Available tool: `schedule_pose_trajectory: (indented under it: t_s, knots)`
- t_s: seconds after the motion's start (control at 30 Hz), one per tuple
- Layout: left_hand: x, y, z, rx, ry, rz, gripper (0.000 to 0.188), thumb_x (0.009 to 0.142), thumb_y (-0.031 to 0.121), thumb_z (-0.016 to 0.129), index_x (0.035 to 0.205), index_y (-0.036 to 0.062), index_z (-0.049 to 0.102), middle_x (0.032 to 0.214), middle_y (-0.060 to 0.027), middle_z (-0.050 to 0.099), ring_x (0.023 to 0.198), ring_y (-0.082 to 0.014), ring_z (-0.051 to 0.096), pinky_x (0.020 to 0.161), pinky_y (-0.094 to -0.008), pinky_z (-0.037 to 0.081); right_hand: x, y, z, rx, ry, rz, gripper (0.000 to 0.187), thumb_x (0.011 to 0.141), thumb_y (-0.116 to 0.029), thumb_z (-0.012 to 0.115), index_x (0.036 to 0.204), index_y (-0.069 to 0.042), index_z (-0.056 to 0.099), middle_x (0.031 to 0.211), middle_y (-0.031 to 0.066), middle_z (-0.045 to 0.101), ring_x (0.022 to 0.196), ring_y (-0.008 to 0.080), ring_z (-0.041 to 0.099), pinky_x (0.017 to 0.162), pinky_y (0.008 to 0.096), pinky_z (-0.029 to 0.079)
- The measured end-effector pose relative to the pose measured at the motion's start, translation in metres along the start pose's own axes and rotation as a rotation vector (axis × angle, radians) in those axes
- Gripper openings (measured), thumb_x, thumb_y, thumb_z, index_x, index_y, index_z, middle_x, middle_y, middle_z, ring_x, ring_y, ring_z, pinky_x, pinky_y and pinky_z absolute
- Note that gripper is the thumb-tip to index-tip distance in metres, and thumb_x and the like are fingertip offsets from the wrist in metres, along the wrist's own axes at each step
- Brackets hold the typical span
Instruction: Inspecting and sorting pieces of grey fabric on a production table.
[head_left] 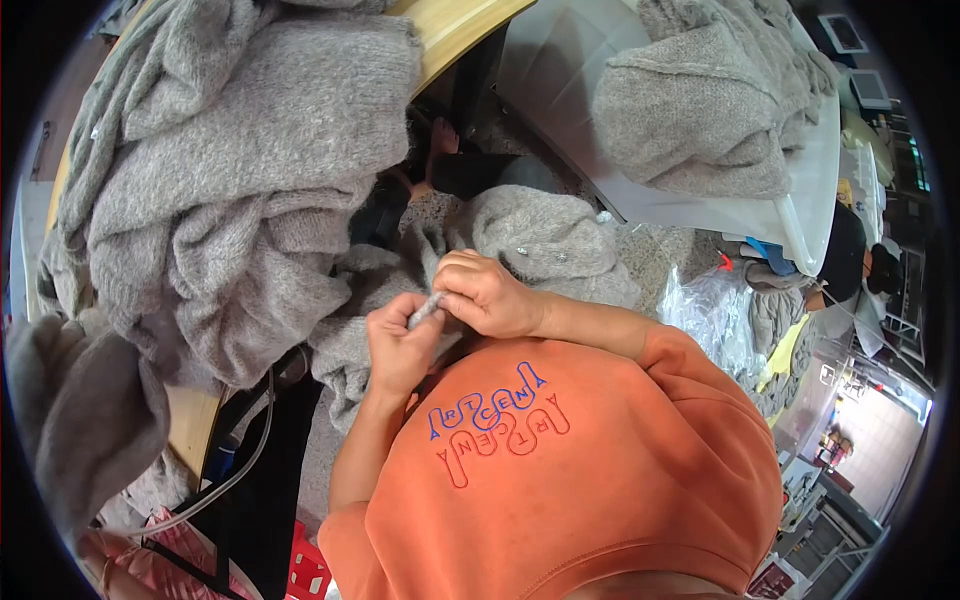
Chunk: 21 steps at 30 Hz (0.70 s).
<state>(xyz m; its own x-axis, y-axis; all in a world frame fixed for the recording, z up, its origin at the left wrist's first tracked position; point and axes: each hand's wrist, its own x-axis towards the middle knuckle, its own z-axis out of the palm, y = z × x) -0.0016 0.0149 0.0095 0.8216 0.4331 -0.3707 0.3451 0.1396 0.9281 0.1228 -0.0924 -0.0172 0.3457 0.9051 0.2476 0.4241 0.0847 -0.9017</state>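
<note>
A grey knitted garment (pixel 545 230) lies bunched across my lap, its folds spreading to both sides of my hands. Between the thumb and fingers of my left hand (pixel 400 340) a narrow rolled bit of the knit is pinched. Close against it, my right hand (pixel 490 292) is closed on the same garment, fingers curled and thumb pressed down. The two hands almost touch in front of my chest. What lies under the right fingers is partly hidden.
To the left, a heap of grey knits (pixel 250 150) covers a wooden-edged table (pixel 465 30). A white plastic bin (pixel 560 90) at the far right holds another grey knit (pixel 700 110). Clear plastic bags (pixel 710 320) lie right of me; a red basket (pixel 306 565) stands low left.
</note>
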Motion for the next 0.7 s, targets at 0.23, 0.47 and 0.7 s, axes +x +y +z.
schedule_pose_trajectory:
  t_s: [0.23, 0.47, 0.7]
  knots:
    - [0.004, 0.001, -0.016, -0.391, 0.155, -0.083, 0.009, 0.074, 0.0, 0.061, 0.083, -0.0028, 0.062, 0.075, -0.0029, 0.061, 0.065, -0.0062, 0.052, 0.062, -0.0205, 0.041, -0.017, 0.049, -0.038, -0.01, -0.155, 0.395, 0.036, 0.065, -0.006, 0.063, 0.1, -0.003, 0.054, 0.088, 0.0124, 0.059, 0.086, 0.0275, 0.057, 0.073, 0.0323, 0.045]
    - [0.011, 0.008, -0.016, -0.539, 0.205, -0.008, 0.009, 0.074, -0.004, 0.058, 0.082, -0.0022, 0.06, 0.075, -0.0017, 0.061, 0.065, -0.0065, 0.052, 0.062, -0.0202, 0.041, -0.019, 0.004, -0.054, -0.262, 0.013, -0.037, 0.044, 0.061, 0.011, 0.047, 0.104, 0.001, 0.048, 0.087, 0.016, 0.058, 0.084, 0.0346, 0.057, 0.07, 0.0352, 0.048]
    - [0.013, 0.026, 0.0, -0.396, -0.008, -0.096, 0.005, 0.08, 0.002, 0.055, 0.076, -0.0003, 0.058, 0.068, -0.0001, 0.057, 0.058, -0.0039, 0.047, 0.052, -0.0182, 0.04, -0.002, -0.039, -0.044, -0.228, -0.14, -0.468, 0.027, 0.058, 0.001, 0.057, 0.085, 0.0, 0.053, 0.069, 0.0066, 0.053, 0.053, 0.0193, 0.05, 0.046, 0.03, 0.039]
